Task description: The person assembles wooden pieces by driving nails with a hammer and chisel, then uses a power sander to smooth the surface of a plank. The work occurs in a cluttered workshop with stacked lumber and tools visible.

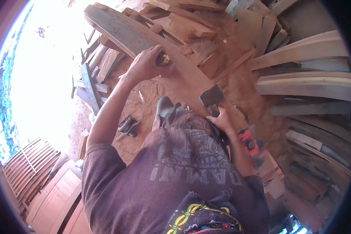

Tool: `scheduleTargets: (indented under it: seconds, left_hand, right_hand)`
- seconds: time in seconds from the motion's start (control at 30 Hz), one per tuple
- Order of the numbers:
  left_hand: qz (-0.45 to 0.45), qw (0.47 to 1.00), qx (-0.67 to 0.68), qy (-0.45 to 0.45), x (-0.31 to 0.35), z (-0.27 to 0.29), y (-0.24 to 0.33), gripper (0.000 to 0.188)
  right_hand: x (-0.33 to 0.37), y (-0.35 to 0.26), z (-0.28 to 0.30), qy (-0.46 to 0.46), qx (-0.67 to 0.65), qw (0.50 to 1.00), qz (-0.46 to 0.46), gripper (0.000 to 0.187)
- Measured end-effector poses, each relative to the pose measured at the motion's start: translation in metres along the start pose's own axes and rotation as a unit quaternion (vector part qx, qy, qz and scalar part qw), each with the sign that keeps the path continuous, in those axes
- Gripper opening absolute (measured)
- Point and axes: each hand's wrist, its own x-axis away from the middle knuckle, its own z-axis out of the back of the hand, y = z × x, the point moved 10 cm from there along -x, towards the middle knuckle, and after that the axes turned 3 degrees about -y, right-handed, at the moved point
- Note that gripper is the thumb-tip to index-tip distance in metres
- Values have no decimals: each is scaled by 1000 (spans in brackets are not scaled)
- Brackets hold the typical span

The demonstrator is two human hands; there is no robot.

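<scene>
Reaching forward with left hand (pixel 143 67), clutching small dark object (pixel 160 59) at plank (pixel 187 71); gripping hammer (pixel 212 95) by handle over same plank with right hand (pixel 223 121), tucked closer in, well apart from left.

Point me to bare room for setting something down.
Free: the long board between the left hand and dark-headed tool; the dusty floor between that board and the curved timbers. Crowded: timbers at right, offcuts at top.
</scene>
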Motion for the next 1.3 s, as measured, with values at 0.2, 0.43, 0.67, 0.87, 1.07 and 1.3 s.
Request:
scheduleTargets:
  seconds: [0.2,0.43,0.67,0.87,1.07,1.3]
  left_hand:
    - [151,968,108,169,15,64,-47,36]
    - [88,927,294,215,31,86,48,26]
    - [23,896,396,200,18,65,80,28]
    - [-7,887,405,220,6,51,71,29]
    - [-14,894,374,245,8,52,68,28]
    - [15,924,310,223,4,49,79,31]
  right_hand:
    - [3,-13,5,-9,17,1000,-15,54]
    - [2,-13,6,-7,-10,1000,2,55]
    - [5,-30,10,-24,-29,999,21,55]
    - [7,-35,15,9,-27,998,54,56]
    - [15,-41,13,-45,-94,994,-22,61]
    - [13,-39,15,16,-24,999,31,66]
